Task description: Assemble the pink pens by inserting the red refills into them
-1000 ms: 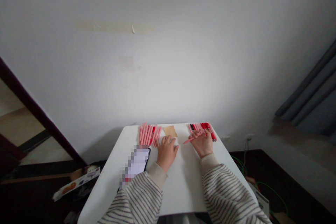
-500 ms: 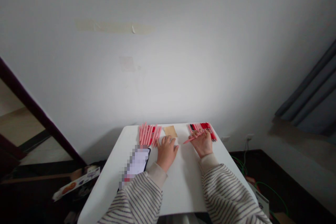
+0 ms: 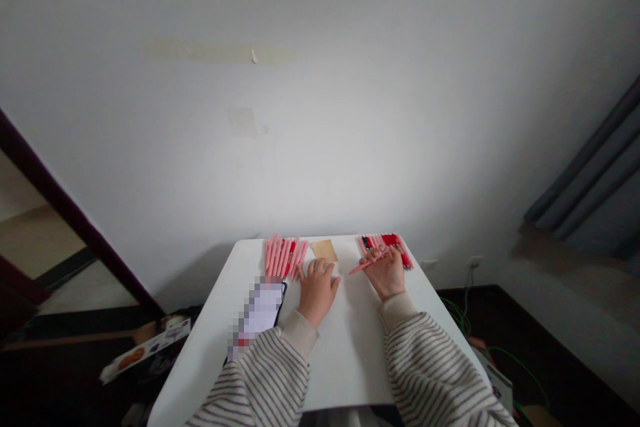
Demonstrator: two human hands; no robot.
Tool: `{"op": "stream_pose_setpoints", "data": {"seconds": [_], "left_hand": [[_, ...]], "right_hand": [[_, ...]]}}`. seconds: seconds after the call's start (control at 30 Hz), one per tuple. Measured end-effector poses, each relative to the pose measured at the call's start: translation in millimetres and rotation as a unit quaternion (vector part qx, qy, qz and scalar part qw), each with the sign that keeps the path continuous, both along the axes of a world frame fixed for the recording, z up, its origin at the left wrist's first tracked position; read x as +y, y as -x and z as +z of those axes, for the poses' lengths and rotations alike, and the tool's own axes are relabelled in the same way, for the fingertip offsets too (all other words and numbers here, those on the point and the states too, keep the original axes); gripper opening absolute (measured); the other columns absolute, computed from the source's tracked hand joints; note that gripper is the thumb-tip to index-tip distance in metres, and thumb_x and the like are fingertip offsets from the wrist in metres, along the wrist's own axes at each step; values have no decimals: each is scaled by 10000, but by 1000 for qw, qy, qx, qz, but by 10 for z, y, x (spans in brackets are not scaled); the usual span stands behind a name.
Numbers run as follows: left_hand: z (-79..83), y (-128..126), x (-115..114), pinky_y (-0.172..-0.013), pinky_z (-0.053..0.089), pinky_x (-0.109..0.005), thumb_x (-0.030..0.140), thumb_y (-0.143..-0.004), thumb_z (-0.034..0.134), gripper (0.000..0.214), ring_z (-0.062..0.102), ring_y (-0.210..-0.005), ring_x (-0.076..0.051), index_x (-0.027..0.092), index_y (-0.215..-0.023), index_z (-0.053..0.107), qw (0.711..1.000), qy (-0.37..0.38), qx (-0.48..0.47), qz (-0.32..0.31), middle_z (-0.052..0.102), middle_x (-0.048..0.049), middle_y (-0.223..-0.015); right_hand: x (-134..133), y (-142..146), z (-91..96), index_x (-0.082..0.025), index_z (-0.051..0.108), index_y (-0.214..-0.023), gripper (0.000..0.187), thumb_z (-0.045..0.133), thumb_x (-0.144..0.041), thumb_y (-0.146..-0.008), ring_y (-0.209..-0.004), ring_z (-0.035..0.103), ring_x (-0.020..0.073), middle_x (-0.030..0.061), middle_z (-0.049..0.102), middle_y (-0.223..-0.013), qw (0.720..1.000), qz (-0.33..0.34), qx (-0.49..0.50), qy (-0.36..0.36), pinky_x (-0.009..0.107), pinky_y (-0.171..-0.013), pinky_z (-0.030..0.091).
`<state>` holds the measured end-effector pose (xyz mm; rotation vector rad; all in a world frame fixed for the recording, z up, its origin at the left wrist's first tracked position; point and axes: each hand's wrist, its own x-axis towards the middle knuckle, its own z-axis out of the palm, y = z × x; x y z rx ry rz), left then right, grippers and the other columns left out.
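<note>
- Pen slip is the main risk: the pink pen (image 3: pixel 367 263) lies slantwise in the right hand (image 3: pixel 385 275), and a loose hold could let it fall onto the white table (image 3: pixel 345 363).
- Right-hand fingers are curled close together around that pen, though the exact grip is partly hidden.
- Bunch of red and pink pens (image 3: pixel 395 247) sits just under the right hand at the far edge of the table; a careless knuckle could knock it out of line or over the edge.
- Left-hand fingers are spread apart and hold nothing. The left hand (image 3: pixel 317 291) rests between the row of pink pens (image 3: pixel 283 257) and the small brown card (image 3: pixel 325 251), so a sideways slide could disturb either one.
- Phone (image 3: pixel 260 313), its screen blurred out, lies beside the row of pink pens, partly under the left sleeve (image 3: pixel 263 373), which could drag it if pulled back.
- Hands, pens, card and phone all match the earlier frames, with no clear shift in any of them.
</note>
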<state>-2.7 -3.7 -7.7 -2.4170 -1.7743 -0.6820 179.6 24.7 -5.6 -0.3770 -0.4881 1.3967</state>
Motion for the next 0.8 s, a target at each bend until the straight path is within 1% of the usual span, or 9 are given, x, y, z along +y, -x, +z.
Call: {"op": "stream_pose_setpoints", "data": {"seconds": [0.07, 0.17, 0.3, 0.47, 0.53, 0.63, 0.73, 0.8], "left_hand": [[2, 1, -1, -1043, 248, -572, 368, -844, 527, 291, 439, -1202, -259, 278, -1117, 579, 1000, 4, -6, -1, 560, -54, -1239], [0, 2, 1, -1038, 248, -565, 362, -843, 529, 290, 439, -1197, -255, 274, -1115, 575, 1000, 4, -9, -2, 563, -52, -1237], [-13, -2, 8, -1034, 259, -541, 364, -839, 530, 298, 439, -1192, -251, 273, -1119, 575, 1000, -1, -9, -3, 559, -51, -1229], [-19, -5, 14, -1044, 228, -566, 360, -840, 533, 282, 434, -1199, -256, 276, -1105, 581, 1000, 6, -18, -2, 563, -48, -1235], [-13, -6, 14, -1049, 220, -560, 354, -834, 544, 307, 443, -1184, -252, 276, -1130, 569, 1000, 8, -23, -1, 574, -50, -1219], [-1, -9, 11, -1047, 232, -530, 359, -818, 565, 373, 457, -1143, -253, 260, -1177, 549, 1000, 9, -22, 9, 591, -62, -1172], [0, -8, 11, -1034, 249, -510, 374, -812, 569, 339, 450, -1123, -261, 246, -1125, 583, 1000, 10, -16, 12, 594, -58, -1147], [-5, -7, 12, -1031, 250, -505, 377, -812, 566, 314, 443, -1116, -262, 243, -1093, 599, 1000, 8, -17, 8, 589, -56, -1142]], "right_hand": [[6, -3, -3, -238, 480, -645, 272, 442, -442, -820, -514, 406, 114, -56, 436, -575, 1000, -12, -29, 0, 304, -610, 425], [16, -2, -12, -243, 481, -671, 296, 435, -486, -833, -519, 402, 117, -55, 426, -579, 998, -29, -53, -1, 306, -611, 424], [24, 7, -30, -254, 510, -728, 349, 440, -576, -846, -545, 433, 127, -47, 442, -602, 998, -33, -60, -5, 320, -624, 433], [67, 8, -76, -267, 567, -787, 355, 468, -603, -845, -568, 458, 123, -41, 492, -645, 998, -42, -48, 2, 313, -625, 444], [97, 5, -103, -268, 606, -845, 326, 514, -581, -834, -594, 478, 117, -31, 540, -700, 998, -48, -46, 12, 303, -624, 452], [133, 7, -144, -264, 643, -894, 234, 631, -473, -790, -653, 518, 111, -21, 599, -789, 996, -65, -53, 27, 297, -652, 475], [140, 18, -166, -260, 663, -892, 174, 698, -355, -750, -690, 543, 104, -30, 621, -791, 995, -77, -59, 32, 335, -762, 508], [128, 28, -160, -254, 670, -898, 178, 709, -333, -743, -724, 563, 110, -28, 635, -794, 995, -82, -58, 30, 391, -850, 509]]}}
